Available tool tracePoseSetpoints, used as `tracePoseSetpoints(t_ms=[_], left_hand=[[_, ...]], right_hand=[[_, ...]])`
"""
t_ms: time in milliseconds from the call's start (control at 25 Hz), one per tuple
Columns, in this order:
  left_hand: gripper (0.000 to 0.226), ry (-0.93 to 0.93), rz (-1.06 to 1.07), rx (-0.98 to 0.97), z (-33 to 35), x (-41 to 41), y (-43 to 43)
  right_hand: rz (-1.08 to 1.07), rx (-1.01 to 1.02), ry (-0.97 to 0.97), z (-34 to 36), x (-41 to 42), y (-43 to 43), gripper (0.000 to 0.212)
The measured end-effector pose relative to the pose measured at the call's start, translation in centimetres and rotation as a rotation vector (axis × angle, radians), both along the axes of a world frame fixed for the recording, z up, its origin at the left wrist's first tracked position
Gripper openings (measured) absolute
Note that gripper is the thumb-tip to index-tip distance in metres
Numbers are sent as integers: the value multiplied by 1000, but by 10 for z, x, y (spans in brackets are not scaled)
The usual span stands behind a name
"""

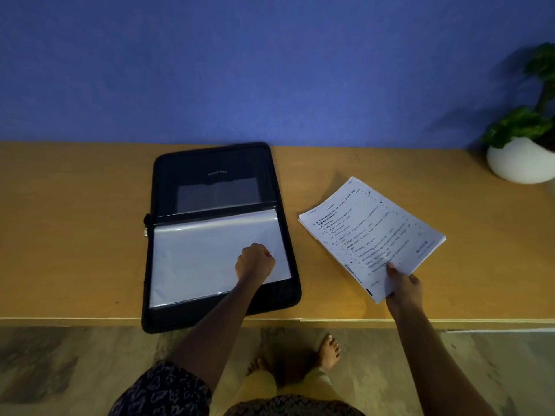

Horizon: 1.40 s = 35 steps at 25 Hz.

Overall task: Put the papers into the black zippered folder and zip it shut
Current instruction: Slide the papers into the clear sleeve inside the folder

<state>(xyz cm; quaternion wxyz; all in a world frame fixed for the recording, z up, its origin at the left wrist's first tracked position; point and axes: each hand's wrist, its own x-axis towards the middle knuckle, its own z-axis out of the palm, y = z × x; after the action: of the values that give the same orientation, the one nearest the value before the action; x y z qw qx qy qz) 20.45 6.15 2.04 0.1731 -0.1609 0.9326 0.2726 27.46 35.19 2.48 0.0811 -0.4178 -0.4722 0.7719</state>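
The black zippered folder (168, 181) lies open on the wooden table (75, 235), its near end hanging over the front edge. Clear plastic sleeves (195, 253) fill its near half. My left hand (254, 261) rests on the sleeves with its fingers curled into a fist; I cannot tell whether it pinches a sleeve. To the right of the folder, my right hand (402, 288) grips the near corner of a stack of printed papers (372, 235), which lies tilted on or just above the table.
A white pot with a green plant (519, 157) stands at the table's far right by the blue wall. The table's front edge runs under my forearms. My bare feet (329, 351) are on the floor below.
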Motion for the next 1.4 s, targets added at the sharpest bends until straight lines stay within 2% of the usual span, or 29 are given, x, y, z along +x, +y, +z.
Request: tracePoseSetpoints(t_ms=[200,360,520,680,800,920,1000,1240,1400], left_hand=[[13,-10,28,37,8,-5,-5],[21,6,56,73,11,-8,-1],[15,104,2,86,11,-4,-1],[27,159,-142,-7,13,-1,0],[12,122,-107,-56,15,-1,3],[14,85,-42,-125,17,-2,5],[16,76,-95,-216,16,-4,6],[49,13,-301,-442,17,-8,9],[61,19,-346,-535,19,-12,9]], right_hand=[[76,12,15,-5,-5,9,11],[113,-2,32,-6,-12,11,18],[155,-10,33,-7,-20,15,16],[187,-2,36,-7,-26,18,11],[205,-1,28,-5,-29,19,13],[217,5,19,-1,-32,19,14],[220,16,16,1,-34,19,17],[250,55,42,5,-37,23,22],[302,74,88,11,-37,26,19]])
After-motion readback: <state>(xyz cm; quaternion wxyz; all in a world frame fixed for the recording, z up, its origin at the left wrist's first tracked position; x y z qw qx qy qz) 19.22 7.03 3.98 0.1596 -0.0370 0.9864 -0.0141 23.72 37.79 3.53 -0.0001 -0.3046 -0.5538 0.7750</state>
